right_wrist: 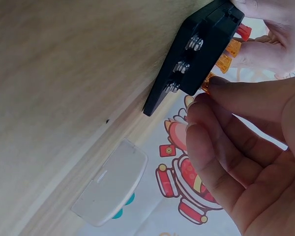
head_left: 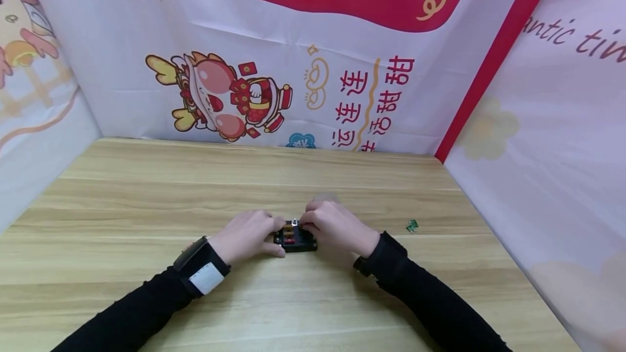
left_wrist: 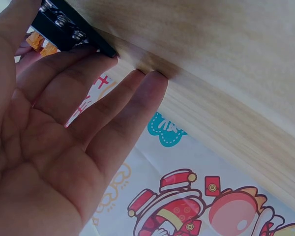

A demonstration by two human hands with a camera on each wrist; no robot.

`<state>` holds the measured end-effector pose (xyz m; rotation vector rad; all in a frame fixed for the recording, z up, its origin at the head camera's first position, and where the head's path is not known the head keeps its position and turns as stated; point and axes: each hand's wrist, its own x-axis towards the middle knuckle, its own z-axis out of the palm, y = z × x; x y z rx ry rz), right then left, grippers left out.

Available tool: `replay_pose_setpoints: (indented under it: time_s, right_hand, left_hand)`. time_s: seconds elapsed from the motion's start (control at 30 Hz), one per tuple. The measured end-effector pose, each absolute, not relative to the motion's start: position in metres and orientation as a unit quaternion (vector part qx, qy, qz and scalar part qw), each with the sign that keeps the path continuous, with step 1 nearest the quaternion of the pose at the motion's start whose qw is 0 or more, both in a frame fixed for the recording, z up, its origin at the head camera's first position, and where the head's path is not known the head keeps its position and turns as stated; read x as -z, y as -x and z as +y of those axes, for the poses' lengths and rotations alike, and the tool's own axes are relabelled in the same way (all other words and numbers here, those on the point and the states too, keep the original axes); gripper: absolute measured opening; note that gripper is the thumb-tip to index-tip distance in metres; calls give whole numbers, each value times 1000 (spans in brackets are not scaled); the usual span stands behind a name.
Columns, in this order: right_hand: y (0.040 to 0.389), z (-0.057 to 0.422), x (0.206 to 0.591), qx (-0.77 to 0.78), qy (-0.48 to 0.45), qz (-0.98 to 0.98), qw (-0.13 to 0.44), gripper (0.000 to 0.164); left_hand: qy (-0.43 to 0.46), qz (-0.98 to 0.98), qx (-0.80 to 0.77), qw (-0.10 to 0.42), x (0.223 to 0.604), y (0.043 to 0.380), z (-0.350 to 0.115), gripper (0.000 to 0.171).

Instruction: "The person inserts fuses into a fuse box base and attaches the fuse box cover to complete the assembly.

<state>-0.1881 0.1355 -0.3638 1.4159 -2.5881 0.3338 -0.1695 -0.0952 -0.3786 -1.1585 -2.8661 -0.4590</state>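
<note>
A black fuse box [head_left: 305,243] lies on the table with red and orange blade fuses in its top. My left hand [head_left: 246,235] grips its left end, thumb on the near side and fingers on the far side. In the left wrist view, part of the fuse box [left_wrist: 71,24] shows beyond the fingers. My right hand [head_left: 337,225] is at the box's right part. The right wrist view shows thumb and forefinger pinching an orange fuse [right_wrist: 206,83] against the box's face, beside other orange fuses [right_wrist: 223,63] and a red fuse [right_wrist: 244,32]. The fingertips partly hide the pinched fuse.
A clear plastic cover [right_wrist: 110,184] lies on the table beyond the right hand. Small green pieces [head_left: 412,226] lie to the right on the wooden table [head_left: 146,200]. Printed cloth walls [head_left: 117,80] stand at the back and both sides.
</note>
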Motion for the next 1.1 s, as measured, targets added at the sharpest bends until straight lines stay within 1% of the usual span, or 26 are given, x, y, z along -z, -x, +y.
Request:
replay_pose_setpoints:
  time_s: [0.57,1.1]
  right_hand:
    - [188,134,365,-104,-476,-868,95,5]
    - [187,131,363,-102,-464,-875,92,5]
  left_hand:
    - [366,-918,152,-1,377,169,-95,40]
    - [371,-917,148,6,378,169,-95,39]
